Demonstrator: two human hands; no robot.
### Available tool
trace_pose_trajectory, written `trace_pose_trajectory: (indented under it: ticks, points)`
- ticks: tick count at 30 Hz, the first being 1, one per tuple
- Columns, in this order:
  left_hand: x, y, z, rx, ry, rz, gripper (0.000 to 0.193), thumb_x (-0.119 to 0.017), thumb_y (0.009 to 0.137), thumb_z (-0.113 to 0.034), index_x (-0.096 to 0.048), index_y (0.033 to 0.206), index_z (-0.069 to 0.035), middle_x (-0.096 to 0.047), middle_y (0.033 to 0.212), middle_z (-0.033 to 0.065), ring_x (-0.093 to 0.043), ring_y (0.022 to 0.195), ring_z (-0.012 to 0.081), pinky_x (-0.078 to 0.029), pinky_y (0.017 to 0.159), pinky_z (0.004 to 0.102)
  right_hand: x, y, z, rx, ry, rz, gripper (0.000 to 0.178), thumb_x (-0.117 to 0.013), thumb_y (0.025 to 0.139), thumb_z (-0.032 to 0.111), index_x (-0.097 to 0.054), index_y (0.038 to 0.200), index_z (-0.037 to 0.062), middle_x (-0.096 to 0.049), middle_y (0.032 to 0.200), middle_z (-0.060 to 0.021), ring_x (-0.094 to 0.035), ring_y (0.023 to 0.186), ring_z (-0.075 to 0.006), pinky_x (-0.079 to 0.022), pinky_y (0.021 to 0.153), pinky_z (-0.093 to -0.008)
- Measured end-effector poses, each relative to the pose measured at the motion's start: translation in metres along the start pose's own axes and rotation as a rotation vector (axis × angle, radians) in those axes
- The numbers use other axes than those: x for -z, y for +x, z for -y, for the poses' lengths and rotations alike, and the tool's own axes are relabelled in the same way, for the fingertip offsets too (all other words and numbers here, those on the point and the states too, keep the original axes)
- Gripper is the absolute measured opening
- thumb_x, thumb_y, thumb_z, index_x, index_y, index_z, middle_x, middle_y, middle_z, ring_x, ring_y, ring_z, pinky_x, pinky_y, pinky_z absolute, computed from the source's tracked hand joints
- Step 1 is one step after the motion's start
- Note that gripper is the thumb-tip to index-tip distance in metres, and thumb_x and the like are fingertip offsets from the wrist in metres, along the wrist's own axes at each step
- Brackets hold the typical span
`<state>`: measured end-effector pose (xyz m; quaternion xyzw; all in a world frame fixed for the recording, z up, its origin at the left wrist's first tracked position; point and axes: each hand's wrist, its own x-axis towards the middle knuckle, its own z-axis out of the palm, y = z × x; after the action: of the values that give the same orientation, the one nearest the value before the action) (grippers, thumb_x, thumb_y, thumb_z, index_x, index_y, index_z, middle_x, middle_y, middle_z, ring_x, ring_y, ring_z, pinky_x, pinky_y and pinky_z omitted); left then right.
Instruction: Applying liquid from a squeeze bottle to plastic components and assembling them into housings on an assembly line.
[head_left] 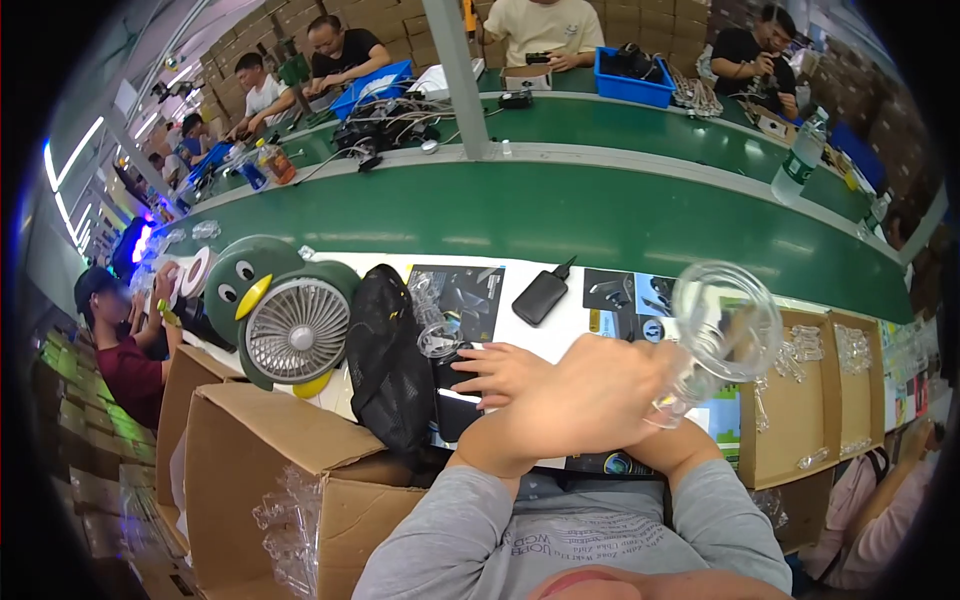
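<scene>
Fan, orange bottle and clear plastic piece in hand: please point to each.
Fan (285,322), head view: front grille.
Orange bottle (275,163), head view: middle of its body.
Clear plastic piece (702,364), head view: lower rim of its ring.

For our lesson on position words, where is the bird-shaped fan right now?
In the head view, the bird-shaped fan is left of centre, just left of the black mesh bag and above the open cardboard box in the picture.

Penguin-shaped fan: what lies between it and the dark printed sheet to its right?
The head view shows a black mesh bag between the penguin-shaped fan and the dark printed sheet.
</scene>
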<state>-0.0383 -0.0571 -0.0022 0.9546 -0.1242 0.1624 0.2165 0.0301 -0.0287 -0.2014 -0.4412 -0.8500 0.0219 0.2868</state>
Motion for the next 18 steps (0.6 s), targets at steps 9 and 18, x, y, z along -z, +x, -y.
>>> trace_pose_trajectory:
  ticks: [9,18]
  points:
    - [-0.010,0.001,0.010,-0.078,-0.127,0.107,0.035,-0.062,0.072,-0.024,-0.052,0.088,0.006,-0.058,0.062,0.0171,-0.059,0.057,0.0355,-0.046,0.049,0.0420,0.031,0.027,-0.018,0.088,0.014,0.175,0.046,-0.060,0.077,0.038,-0.057,0.120,0.0220,-0.051,0.129,-0.0048,-0.042,0.124,-0.0242,-0.037,0.100,-0.0395]
    - [-0.013,0.006,0.015,-0.045,-0.162,0.102,0.036,-0.068,0.064,-0.019,-0.054,0.081,0.009,-0.058,0.058,0.0170,-0.061,0.056,0.0333,-0.048,0.051,0.0388,0.026,0.023,-0.024,0.117,0.009,0.091,0.036,-0.060,0.077,0.019,-0.062,0.113,0.0244,-0.057,0.122,-0.0015,-0.055,0.111,-0.0220,-0.049,0.084,-0.0345]
